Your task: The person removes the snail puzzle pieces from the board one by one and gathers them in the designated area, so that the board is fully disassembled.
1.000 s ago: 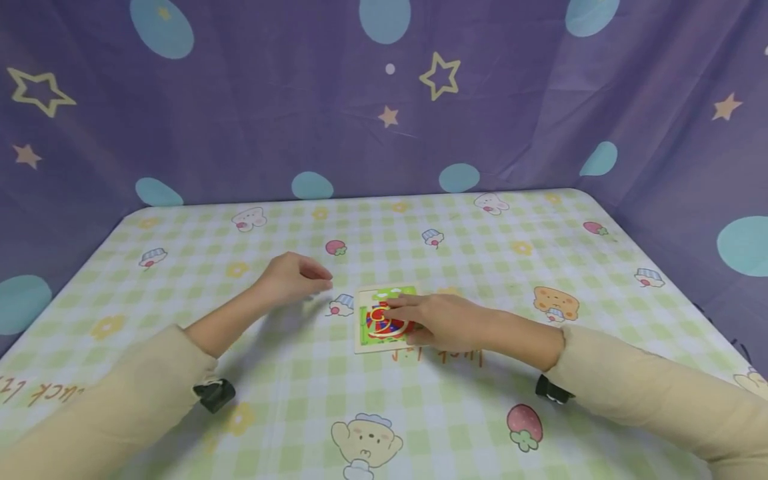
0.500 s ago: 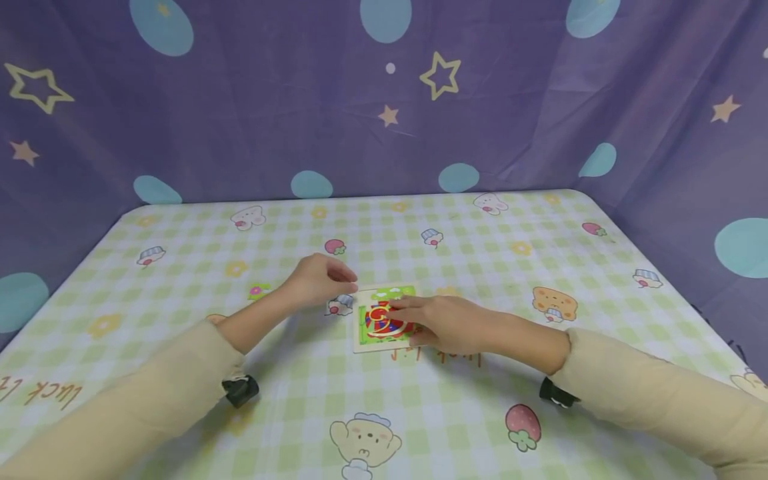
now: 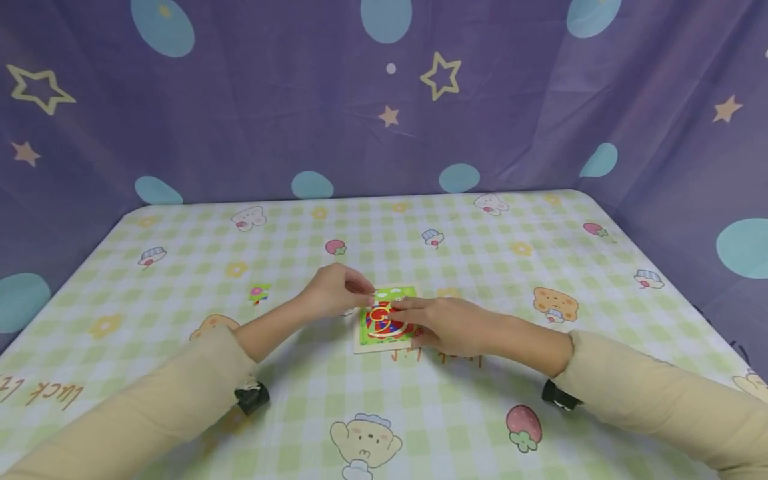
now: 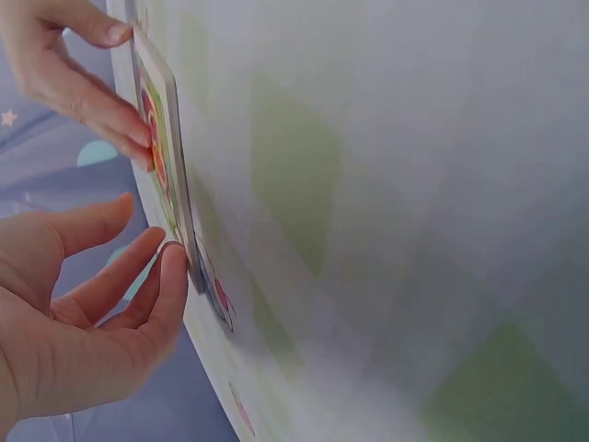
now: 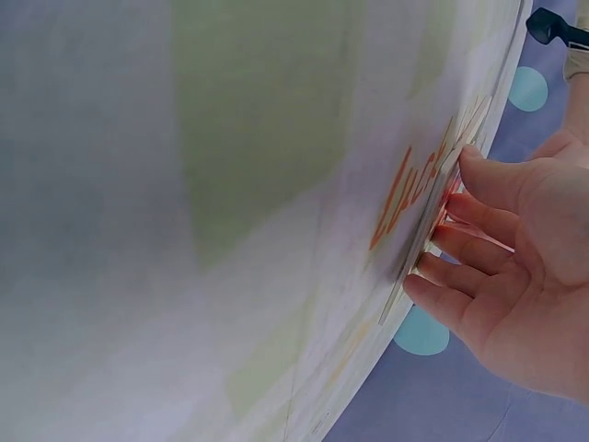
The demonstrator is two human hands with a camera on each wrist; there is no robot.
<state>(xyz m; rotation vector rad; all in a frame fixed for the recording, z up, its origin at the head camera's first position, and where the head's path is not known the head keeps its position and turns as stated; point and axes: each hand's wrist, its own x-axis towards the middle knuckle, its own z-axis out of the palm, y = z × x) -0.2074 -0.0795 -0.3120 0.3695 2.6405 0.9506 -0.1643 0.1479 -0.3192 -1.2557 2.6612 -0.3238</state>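
Observation:
A wooden picture puzzle board (image 3: 379, 346) lies flat on the table, with a red, blue and yellow picture on green. My left hand (image 3: 336, 291) is over its far left corner. In the left wrist view, the left hand's fingers (image 4: 170, 285) are loosely bent by the board's edge, the thumb apart from them; contact is hard to tell. My right hand (image 3: 457, 325) rests on the board's right side, covering part of the picture. The right wrist view shows its thumb (image 5: 492, 180) at the board's edge and its fingers extended over the board.
A small loose puzzle piece (image 3: 259, 293) with a pink flower lies left of the board, beyond the left forearm. The checked tablecloth (image 3: 312, 413) carries printed animals, strawberries and cupcakes. A purple curtain (image 3: 270, 120) hangs behind the table.
My left hand has moved right, from beside the board to over its far left corner. The small flower piece has come into view behind the left forearm. My right hand stays on the board.

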